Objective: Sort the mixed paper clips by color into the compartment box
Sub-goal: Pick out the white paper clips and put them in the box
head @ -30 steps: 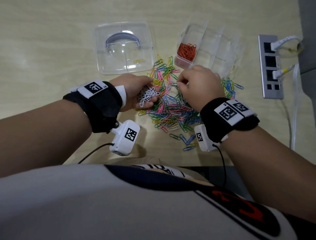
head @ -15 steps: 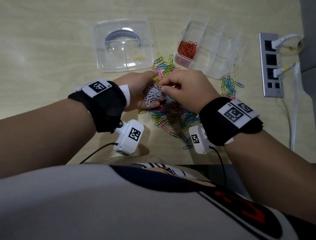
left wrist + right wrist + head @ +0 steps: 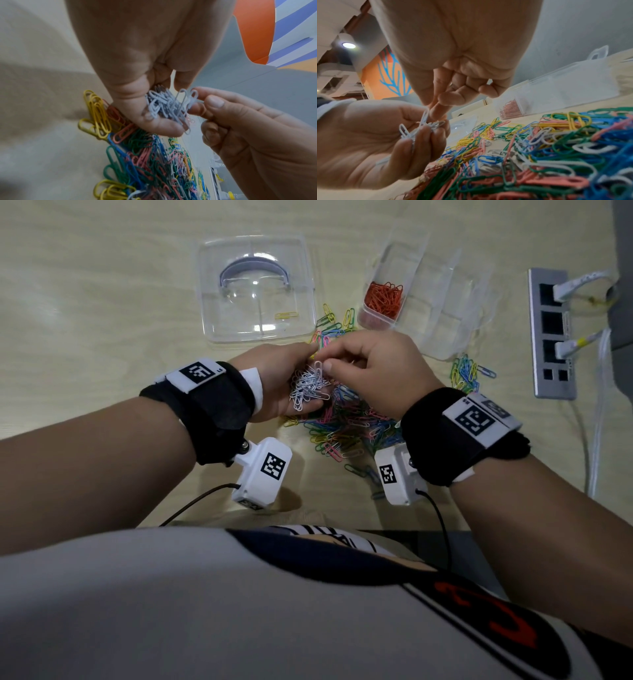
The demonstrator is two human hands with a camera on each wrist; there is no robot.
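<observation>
My left hand (image 3: 284, 381) is cupped round a bunch of white paper clips (image 3: 308, 386), seen closer as white clips (image 3: 168, 106) against its thumb. My right hand (image 3: 373, 371) pinches one white clip (image 3: 193, 97) between thumb and forefinger at the edge of that bunch; the pinched clip (image 3: 425, 116) stands upright. Under both hands lies the mixed pile of coloured clips (image 3: 349, 433). The clear compartment box (image 3: 435, 299) sits at the back right, with orange clips (image 3: 383, 297) in its left compartment.
A clear lid (image 3: 257, 289) with one yellow clip (image 3: 286, 315) lies at the back left. A small cluster of clips (image 3: 467, 373) lies right of the pile. A grey power strip (image 3: 551, 333) with plugged cables lies at the far right. The table's near edge is close to my body.
My right hand has moved left from the pile to my left hand, bringing a white clip to the bunch. The left hand has risen slightly with its clips.
</observation>
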